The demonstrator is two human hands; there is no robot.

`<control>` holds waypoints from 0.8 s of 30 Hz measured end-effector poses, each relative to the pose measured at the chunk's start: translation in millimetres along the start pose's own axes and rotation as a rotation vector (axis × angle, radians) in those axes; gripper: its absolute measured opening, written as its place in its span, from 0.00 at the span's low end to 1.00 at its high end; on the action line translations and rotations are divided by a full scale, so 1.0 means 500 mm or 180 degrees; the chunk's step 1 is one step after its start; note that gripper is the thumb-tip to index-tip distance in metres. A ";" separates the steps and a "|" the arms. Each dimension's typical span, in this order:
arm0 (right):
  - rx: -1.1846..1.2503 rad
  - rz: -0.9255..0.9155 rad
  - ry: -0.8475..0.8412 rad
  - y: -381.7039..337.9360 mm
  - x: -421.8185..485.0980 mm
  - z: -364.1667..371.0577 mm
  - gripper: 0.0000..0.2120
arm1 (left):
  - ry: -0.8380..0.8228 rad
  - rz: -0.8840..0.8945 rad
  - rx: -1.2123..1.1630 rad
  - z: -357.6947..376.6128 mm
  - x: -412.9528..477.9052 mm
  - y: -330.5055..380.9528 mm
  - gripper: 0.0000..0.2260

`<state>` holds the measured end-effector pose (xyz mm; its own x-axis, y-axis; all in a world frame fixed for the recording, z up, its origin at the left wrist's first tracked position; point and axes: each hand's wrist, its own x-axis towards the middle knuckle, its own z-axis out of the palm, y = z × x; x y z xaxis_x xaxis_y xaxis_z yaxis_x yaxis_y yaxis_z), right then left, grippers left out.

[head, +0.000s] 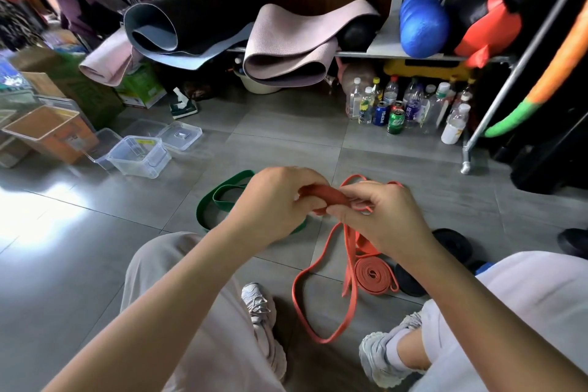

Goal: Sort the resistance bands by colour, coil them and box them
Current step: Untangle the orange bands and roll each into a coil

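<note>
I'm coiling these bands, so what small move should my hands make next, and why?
Probably roll the pinched end of the loose orange band one turn over itself. Left hand and right hand pinch only a short start, the rest trails across the floor, unlike the coiled orange band.
</note>
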<state>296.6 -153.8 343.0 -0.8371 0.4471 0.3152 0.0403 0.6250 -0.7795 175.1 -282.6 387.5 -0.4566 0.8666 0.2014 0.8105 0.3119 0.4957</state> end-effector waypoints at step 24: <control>-0.0108 0.0182 -0.0011 0.002 0.002 -0.007 0.08 | -0.0130 -0.0135 0.0519 0.001 0.007 0.017 0.07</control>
<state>297.5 -150.5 344.2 -0.8348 0.4805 0.2687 0.1066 0.6200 -0.7774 180.5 -276.8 392.0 -0.4790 0.8654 0.1470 0.8412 0.4047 0.3587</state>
